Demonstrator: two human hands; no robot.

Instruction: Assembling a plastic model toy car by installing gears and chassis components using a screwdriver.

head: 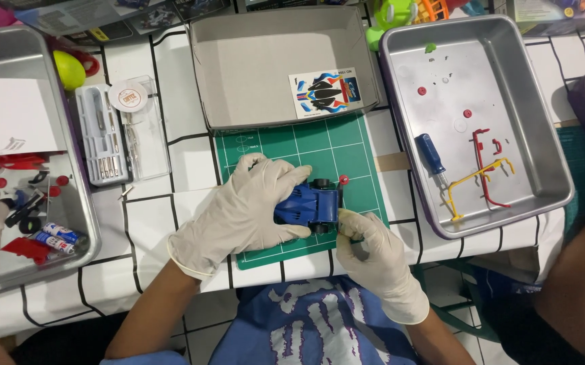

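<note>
Left hand [248,209] fingers clamped around blue toy car [309,205]; right hand [367,247] fingers pinching its rear; wheels fitted, red peg [344,180] loose beyond fingertips.

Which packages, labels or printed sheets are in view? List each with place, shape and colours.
Sticker sheet: inside the grey cardboard box, rectangular, white with blue, black and red shapes.
Round label: on the clear tool case, white with orange.
White paper: in the left metal tray, plain rectangle.
Printed cartons: top edge, partly cut off.

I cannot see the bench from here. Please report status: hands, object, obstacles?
Left hand shut on blue plastic toy car. Right hand pinching its rear end. Car rests on green cutting mat. Small red round part beside car.
</note>
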